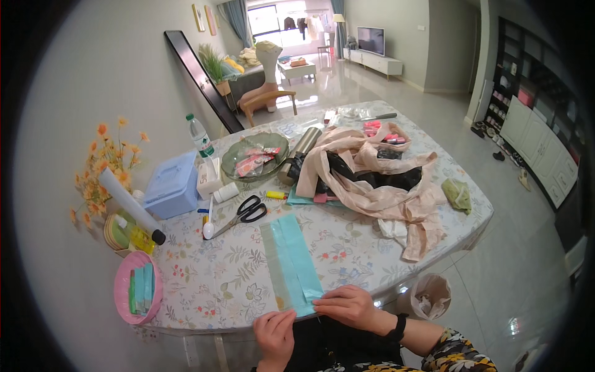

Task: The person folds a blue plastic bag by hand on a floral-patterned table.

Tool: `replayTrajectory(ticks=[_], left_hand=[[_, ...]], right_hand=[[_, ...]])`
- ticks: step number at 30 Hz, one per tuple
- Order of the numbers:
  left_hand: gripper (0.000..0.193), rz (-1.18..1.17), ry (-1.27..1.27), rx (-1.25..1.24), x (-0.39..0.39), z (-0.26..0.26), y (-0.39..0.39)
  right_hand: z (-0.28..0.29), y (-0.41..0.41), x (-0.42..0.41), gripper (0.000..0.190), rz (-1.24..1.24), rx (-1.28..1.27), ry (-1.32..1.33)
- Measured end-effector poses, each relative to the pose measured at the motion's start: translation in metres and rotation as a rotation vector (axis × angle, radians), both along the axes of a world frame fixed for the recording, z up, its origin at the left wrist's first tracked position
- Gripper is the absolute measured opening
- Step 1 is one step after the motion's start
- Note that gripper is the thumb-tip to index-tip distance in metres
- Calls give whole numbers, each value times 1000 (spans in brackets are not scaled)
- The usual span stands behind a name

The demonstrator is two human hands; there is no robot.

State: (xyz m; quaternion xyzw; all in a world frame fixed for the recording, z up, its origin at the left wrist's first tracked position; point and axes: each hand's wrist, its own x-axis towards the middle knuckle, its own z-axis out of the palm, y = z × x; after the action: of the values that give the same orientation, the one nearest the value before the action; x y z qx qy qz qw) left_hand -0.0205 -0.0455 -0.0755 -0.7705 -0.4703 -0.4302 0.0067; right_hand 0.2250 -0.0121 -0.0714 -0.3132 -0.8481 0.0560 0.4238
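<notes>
A turquoise plastic bag (290, 260) lies flat and lengthwise in front of me, with folds along its length and a paler translucent strip on its left side. My left hand (275, 332) pinches its near left corner at the table edge. Fingers and thumb of my right hand (346, 304) grip the near right corner, where a flap of the plastic is turned over. On the far left, a pink basket (118, 288) holds several narrow folded turquoise and green plastic strips (148, 286).
Scissors (241, 216), a white spoon (209, 228) and a yellow lighter (277, 195) lie beyond the bag. A pale pink plastic bag (353, 195) spreads across the right side. A blue box (172, 186) and water bottle (200, 135) line the left; a waste bin (430, 297) stands right.
</notes>
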Motion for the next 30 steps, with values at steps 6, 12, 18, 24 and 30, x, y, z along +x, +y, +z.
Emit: replayTrajectory(ticks=[6, 12, 18, 24, 30], left_hand=[[23, 4, -54, -45, -5, 4, 8], [20, 76, -178, -92, 1, 9, 14], [19, 72, -115, -131, 4, 21, 19], [20, 28, 15, -89, 9, 21, 17], [27, -46, 68, -83, 23, 12, 8]], right_hand=[[6, -1, -9, 30, -103, -75, 48], [17, 0, -15, 30, -174, -156, 49], [14, 3, -22, 20, -257, -146, 77], [14, 2, -25, 18, -310, -99, 35], [12, -2, -19, 32, -242, -69, -40]])
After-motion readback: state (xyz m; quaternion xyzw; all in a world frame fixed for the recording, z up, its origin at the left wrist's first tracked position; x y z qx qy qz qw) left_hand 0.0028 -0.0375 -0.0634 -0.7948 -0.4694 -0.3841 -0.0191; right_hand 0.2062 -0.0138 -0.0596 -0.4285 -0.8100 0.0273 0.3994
